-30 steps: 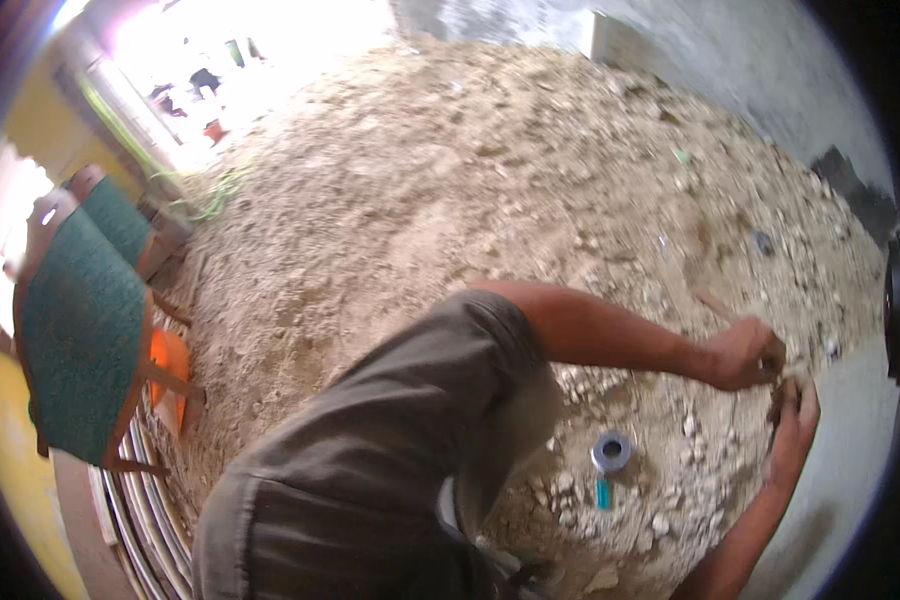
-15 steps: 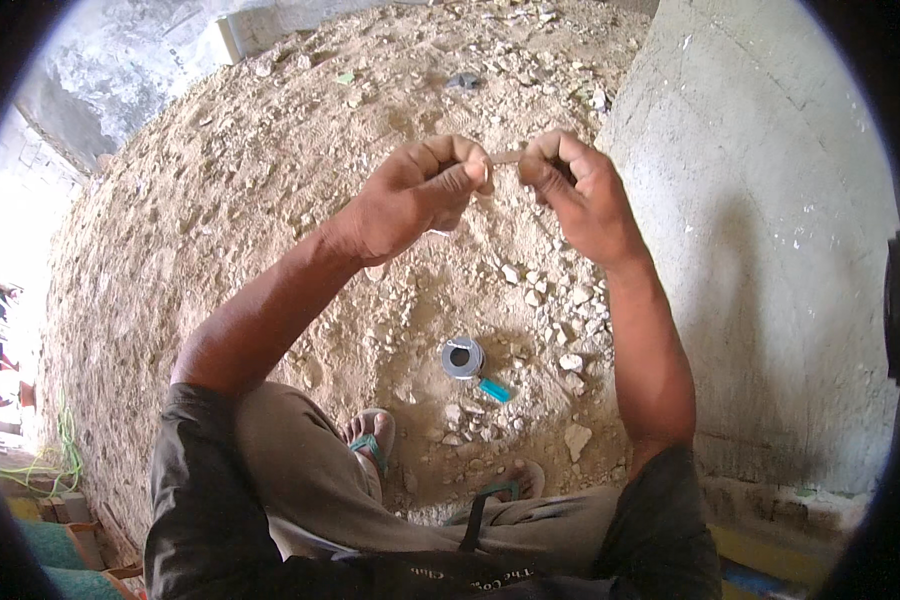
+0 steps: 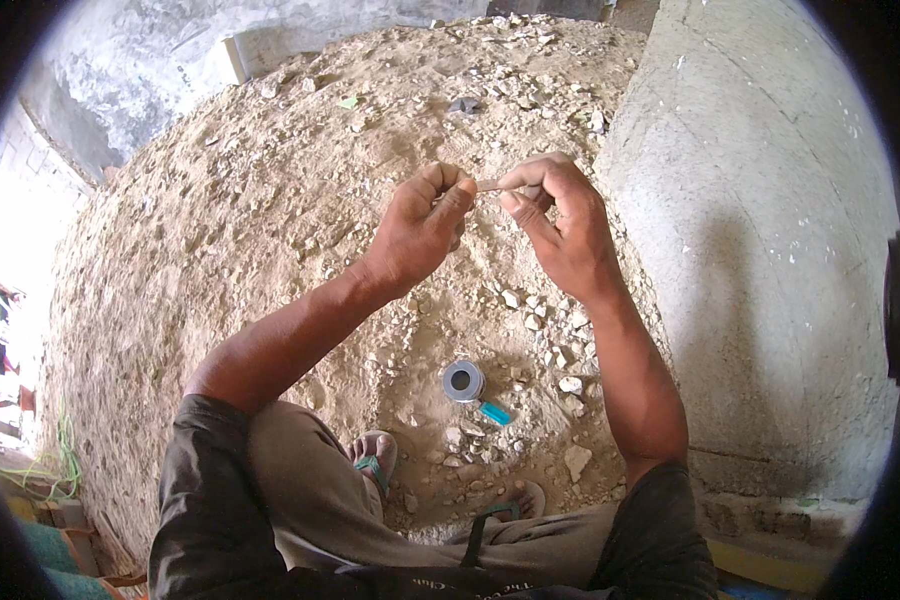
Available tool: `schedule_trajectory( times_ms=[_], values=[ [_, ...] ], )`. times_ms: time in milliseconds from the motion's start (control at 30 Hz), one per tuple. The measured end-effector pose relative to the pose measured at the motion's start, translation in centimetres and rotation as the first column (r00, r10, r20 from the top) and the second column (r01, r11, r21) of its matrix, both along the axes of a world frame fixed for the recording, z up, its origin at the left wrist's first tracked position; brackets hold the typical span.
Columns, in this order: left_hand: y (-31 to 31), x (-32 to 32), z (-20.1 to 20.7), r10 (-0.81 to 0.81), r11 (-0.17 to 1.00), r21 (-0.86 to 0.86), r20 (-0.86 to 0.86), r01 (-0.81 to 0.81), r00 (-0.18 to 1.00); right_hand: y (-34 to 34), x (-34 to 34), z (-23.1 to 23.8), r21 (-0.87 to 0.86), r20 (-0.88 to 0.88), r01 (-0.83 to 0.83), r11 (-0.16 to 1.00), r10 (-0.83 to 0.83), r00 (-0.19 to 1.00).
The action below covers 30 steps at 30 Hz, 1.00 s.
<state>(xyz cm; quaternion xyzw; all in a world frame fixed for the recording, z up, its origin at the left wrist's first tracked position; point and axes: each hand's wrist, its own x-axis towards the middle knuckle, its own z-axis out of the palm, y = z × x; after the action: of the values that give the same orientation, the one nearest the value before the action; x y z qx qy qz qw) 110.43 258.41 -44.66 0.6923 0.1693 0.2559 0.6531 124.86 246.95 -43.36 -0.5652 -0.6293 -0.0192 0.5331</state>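
Observation:
A short, thin brown strip (image 3: 487, 186) spans the gap between my hands, over the stony ground; its exact kind is too small to make out. Its left end is pinched between the thumb and curled forefinger of my left hand (image 3: 422, 222). At the other end, my right hand (image 3: 570, 222) has its bent forefinger against the strip, with the thumb just below. Below my hands, a grey ring-shaped roll (image 3: 463, 381) with a dark hole lies on the ground. Close beside it is a small teal oblong piece (image 3: 495, 413).
Loose sandy soil with stones (image 3: 270, 230) slopes around me. A rough grey wall (image 3: 770, 250) rises on the right, another wall (image 3: 160, 70) at the far left. Pale stones (image 3: 577, 460) lie near my sandalled feet (image 3: 375, 462). A dark scrap (image 3: 464, 104) lies farther off.
Both hands have come slightly lower in the picture, the strip still between them. My right forefinger has straightened and the right thumb has moved a little apart from it.

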Motion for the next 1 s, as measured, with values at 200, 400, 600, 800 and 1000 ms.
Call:
schedule_trajectory(
  times_ms=[200, 400, 600, 800, 1000],
  values=[
    [-0.4, 0.6, -0.6, 0.010, 0.993, -0.122, 0.041, -0.005, 0.999, 0.3, -1.1, -0.3, -0.049, 0.138, 0.127, 0.991, -0.119, 0.983],
    [-0.7, 0.8, -0.5, -0.027, 0.969, -0.245, 0.045, 0.037, 0.999, -0.2, -0.6, -0.6, -0.063, 0.142, 0.199, 0.978, -0.188, 0.972],
    [-0.6, 1.1, -0.7, -0.059, 0.977, -0.204, 0.047, 0.067, 0.997, -0.6, -0.3, -0.7, -0.077, 0.271, 0.280, 0.957, -0.250, 0.930],
    [-1.1, 0.5, -0.4, -0.058, 0.997, -0.046, -0.057, 0.056, 0.997, -1.5, 0.9, 0.0, -0.231, -0.070, 0.032, 0.972, -0.049, 0.996],
    [-0.5, -0.8, -0.1, -0.046, 0.986, 0.154, -0.104, 0.062, 0.994, -1.5, 1.2, 0.6, -0.364, -0.156, -0.126, 0.923, 0.073, 0.985]
  ],
)
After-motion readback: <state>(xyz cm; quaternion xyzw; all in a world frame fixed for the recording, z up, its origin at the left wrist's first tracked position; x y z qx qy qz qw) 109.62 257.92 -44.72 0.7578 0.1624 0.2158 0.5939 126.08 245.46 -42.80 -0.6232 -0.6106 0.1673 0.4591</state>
